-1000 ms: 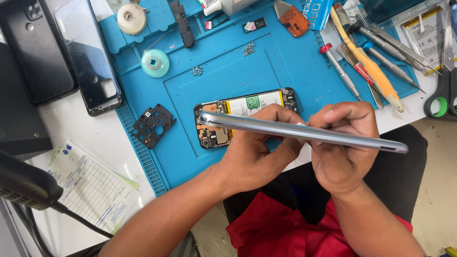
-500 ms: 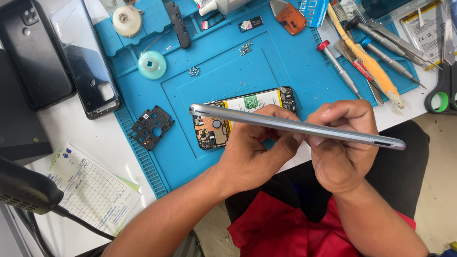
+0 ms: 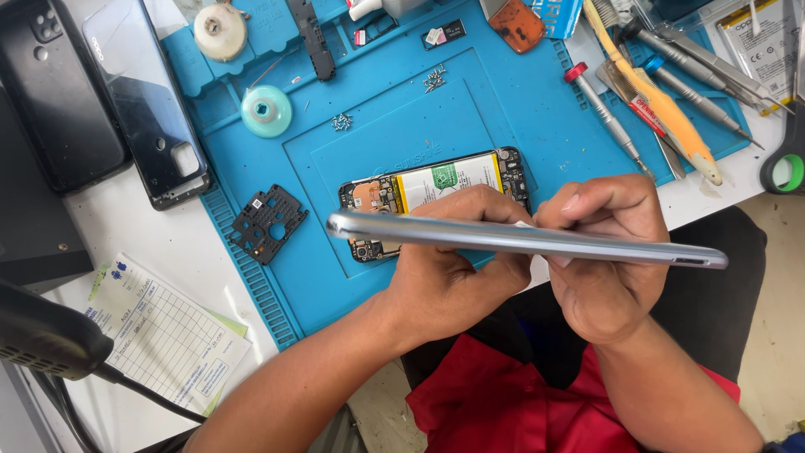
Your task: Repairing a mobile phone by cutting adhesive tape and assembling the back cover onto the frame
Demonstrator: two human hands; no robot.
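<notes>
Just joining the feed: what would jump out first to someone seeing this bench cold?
First, the thin silver phone back cover, held edge-on above the mat by both hands, left hand and right hand. Beneath it, the opened phone with its exposed battery lies on the bright blue work mat. Screwdrivers crowd the mat's upper right.

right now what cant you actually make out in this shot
- Head view: the grey phone frame shows edge-on, so its faces are unseen.
- The left hand and the frame cover part of the opened phone.
- The scissors are cut off by the right edge.
- The screws on the blue mat are too small to count.
- The right hand fingertips hide their contact with the frame.
</notes>
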